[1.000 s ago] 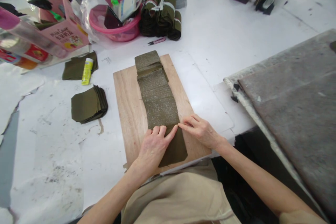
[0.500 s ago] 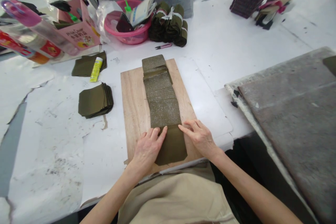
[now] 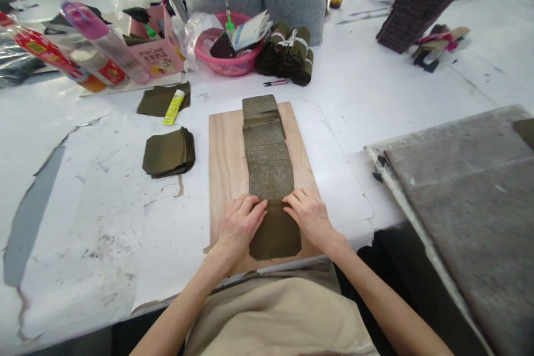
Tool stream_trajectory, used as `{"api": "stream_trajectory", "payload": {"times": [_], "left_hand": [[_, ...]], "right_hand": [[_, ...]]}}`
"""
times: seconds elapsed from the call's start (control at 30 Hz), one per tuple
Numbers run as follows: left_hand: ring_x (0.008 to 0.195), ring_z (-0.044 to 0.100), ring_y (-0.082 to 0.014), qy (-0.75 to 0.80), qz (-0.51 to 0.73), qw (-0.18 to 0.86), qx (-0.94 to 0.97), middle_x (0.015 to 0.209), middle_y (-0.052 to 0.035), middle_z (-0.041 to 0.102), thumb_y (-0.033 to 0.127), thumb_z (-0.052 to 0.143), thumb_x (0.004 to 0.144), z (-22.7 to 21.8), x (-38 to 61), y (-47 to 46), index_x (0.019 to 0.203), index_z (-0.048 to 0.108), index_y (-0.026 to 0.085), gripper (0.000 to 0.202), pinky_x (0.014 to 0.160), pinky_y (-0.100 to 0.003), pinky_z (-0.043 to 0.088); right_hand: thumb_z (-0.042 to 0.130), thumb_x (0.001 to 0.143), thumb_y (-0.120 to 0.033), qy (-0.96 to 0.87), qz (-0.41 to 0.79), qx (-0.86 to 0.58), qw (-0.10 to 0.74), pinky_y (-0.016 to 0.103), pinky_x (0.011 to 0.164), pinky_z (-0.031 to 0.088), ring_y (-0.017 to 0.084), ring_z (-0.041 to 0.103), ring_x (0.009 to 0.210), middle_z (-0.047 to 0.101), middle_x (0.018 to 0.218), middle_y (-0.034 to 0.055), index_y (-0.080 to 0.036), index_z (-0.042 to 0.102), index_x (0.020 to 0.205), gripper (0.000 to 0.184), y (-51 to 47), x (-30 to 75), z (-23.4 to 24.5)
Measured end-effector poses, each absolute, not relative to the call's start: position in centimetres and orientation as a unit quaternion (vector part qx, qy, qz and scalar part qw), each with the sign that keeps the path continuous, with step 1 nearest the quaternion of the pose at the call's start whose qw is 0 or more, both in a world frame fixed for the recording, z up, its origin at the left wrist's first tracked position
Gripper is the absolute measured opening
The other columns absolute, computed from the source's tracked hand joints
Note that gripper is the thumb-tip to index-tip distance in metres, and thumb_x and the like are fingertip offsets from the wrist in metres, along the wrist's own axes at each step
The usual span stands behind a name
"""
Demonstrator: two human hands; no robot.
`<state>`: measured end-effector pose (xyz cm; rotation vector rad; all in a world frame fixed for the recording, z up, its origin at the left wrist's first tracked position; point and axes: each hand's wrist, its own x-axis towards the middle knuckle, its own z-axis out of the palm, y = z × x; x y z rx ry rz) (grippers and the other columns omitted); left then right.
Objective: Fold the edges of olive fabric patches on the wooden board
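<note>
On a wooden board [image 3: 225, 161] lies a row of overlapping olive fabric pieces [image 3: 269, 164], their upper faces speckled with white. The nearest piece [image 3: 276, 233] is plain and smooth, with cut lower corners. My left hand [image 3: 242, 222] pinches the left end of this piece's top edge, thumb and fingers pressed together. At the right end of the same edge, my right hand [image 3: 311, 217] holds it between thumb and fingertips. The fingertips partly cover the edge. Left of the board sits a stack of olive fabric pieces [image 3: 167, 153].
A yellow tube [image 3: 174, 107] rests on more olive fabric [image 3: 152, 101]. Behind are a pink basin [image 3: 233, 67], tied olive rolls [image 3: 287, 55], small snips [image 3: 276, 83] and a pink box [image 3: 156, 55]. A grey padded board [image 3: 467, 189] stands at the right.
The view has shifted, so the table things appear farther right. My right hand's fingers have drawn together from a stretched pose onto the fabric edge. My left hand stays at the edge.
</note>
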<state>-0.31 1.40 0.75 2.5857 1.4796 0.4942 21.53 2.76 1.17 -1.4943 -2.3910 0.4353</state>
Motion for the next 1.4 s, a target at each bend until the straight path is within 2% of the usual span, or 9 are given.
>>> {"api": "stream_trajectory", "payload": {"times": [0.2,0.37,0.47,0.6,0.7,0.97,1.1,1.23,1.4], "left_hand": [[0.108,0.051,-0.0241,0.475,0.137,0.065,0.867,0.108,-0.0083,0.058,0.022,0.057,0.092,1.2,1.2,2.1,0.114,0.062,0.020,0.023,0.089,-0.039,0.046],[0.098,0.055,-0.0199,0.435,0.172,0.110,0.877,0.093,-0.0046,0.063,0.024,0.050,0.096,1.6,1.0,2.2,0.088,0.062,0.018,0.016,0.087,-0.036,0.044],[0.092,0.056,-0.0193,0.454,0.173,0.125,0.865,0.095,-0.0054,0.063,0.028,0.053,0.095,1.3,0.4,2.0,0.098,0.060,0.016,0.014,0.083,-0.035,0.045],[0.095,0.055,-0.0203,0.483,0.157,0.123,0.853,0.101,-0.0067,0.060,0.026,0.054,0.094,0.6,-0.1,1.7,0.115,0.057,0.016,0.023,0.082,-0.035,0.047],[0.092,0.054,-0.0200,0.494,0.142,0.121,0.849,0.097,-0.0060,0.058,0.024,0.053,0.094,0.4,0.1,1.6,0.113,0.060,0.018,0.021,0.081,-0.034,0.047],[0.097,0.052,-0.0198,0.502,0.134,0.147,0.842,0.102,-0.0061,0.056,0.024,0.058,0.091,1.3,0.8,2.2,0.103,0.064,0.019,0.014,0.085,-0.035,0.047],[0.089,0.052,-0.0195,0.482,0.142,0.139,0.853,0.088,-0.0043,0.060,0.027,0.054,0.094,1.3,1.1,2.5,0.088,0.065,0.018,0.015,0.081,-0.035,0.044],[0.081,0.055,-0.0179,0.443,0.148,0.156,0.870,0.082,-0.0037,0.063,0.027,0.048,0.098,1.2,0.9,2.5,0.089,0.066,0.018,0.022,0.077,-0.033,0.043],[0.078,0.061,-0.0145,0.471,0.196,0.337,0.791,0.085,-0.0027,0.068,0.032,0.048,0.097,2.2,-2.0,2.1,0.090,0.067,0.018,0.025,0.075,-0.027,0.046]], "right_hand": [[0.061,0.084,-0.012,-0.844,0.205,-0.477,0.137,0.032,0.076,0.045,0.019,0.055,0.087,0.060,0.086,0.0033,-0.020,0.056,0.078,0.012,3.7,21.5,2.6],[0.053,0.091,-0.018,-0.756,0.386,-0.472,0.239,0.030,0.073,0.050,0.015,0.061,0.080,0.064,0.087,0.0012,-0.021,0.056,0.093,0.005,2.9,22.3,1.5],[0.054,0.092,-0.027,-0.689,0.463,-0.484,0.275,0.029,0.070,0.053,0.014,0.063,0.076,0.066,0.086,0.0005,-0.021,0.057,0.099,0.010,2.5,22.7,0.3],[0.061,0.089,-0.029,-0.733,0.353,-0.530,0.241,0.031,0.071,0.051,0.016,0.062,0.079,0.063,0.089,0.0015,-0.022,0.059,0.098,0.011,2.1,22.4,-0.3],[0.064,0.088,-0.027,-0.767,0.254,-0.554,0.203,0.032,0.073,0.048,0.018,0.061,0.083,0.061,0.093,0.0024,-0.022,0.059,0.096,0.011,1.7,21.8,-0.2],[0.062,0.086,-0.018,-0.797,0.189,-0.544,0.185,0.032,0.072,0.043,0.019,0.055,0.084,0.058,0.087,0.0025,-0.022,0.054,0.081,0.010,1.8,20.7,1.3],[0.063,0.086,-0.019,-0.799,0.219,-0.526,0.193,0.032,0.072,0.043,0.019,0.056,0.080,0.062,0.083,0.0014,-0.021,0.057,0.086,0.007,1.7,20.6,1.8],[0.059,0.091,-0.026,-0.765,0.287,-0.529,0.228,0.030,0.073,0.046,0.017,0.061,0.079,0.066,0.085,0.0011,-0.022,0.062,0.088,0.006,1.6,20.9,1.1],[0.054,0.095,-0.031,-0.747,0.354,-0.498,0.263,0.031,0.077,0.050,0.017,0.065,0.086,0.070,0.089,0.0009,-0.024,0.069,0.090,0.017,2.1,21.7,-0.1]]}}
